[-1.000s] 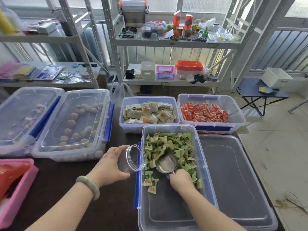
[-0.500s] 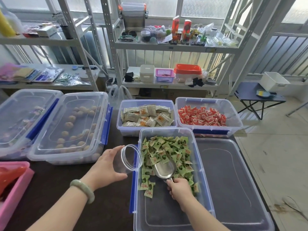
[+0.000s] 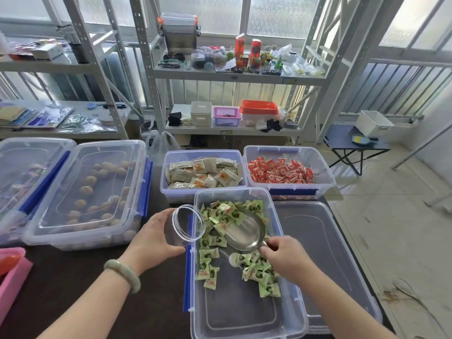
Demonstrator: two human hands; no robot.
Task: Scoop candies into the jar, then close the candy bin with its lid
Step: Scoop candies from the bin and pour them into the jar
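A: The left hand (image 3: 152, 237) is wrapped around the clear jar (image 3: 182, 226), tipped on its side with the open mouth turned toward the candy bin (image 3: 270, 206). The jar looks empty.

B: And the right hand (image 3: 285, 259)?

A: Its fingers are closed on the handle of the metal scoop (image 3: 245, 232), whose bowl lies among the green-wrapped candies (image 3: 221, 217) at the far end of the bin. A few wrappers rest on the bowl's far rim, but most of the bowl shows bare metal.

B: So the risk is a thin scoop.

A: Likely. The candies are loose and light, so a shallow pass would push them along rather than load them. The other danger is the transfer: the jar's mouth looks narrower than the scoop's bowl, and the jar hovers over the bin's left rim, partly over the dark surface (image 3: 80, 272). Candies tipped quickly could slide past the mouth and land on the surface or back in the bin.

B: Where is the lid?

A: The clear lid (image 3: 320, 243) lies flat just to the right of the bin, touching its side. Its near corner seems to overhang the surface's edge, so a careless elbow could knock it off before closing time.
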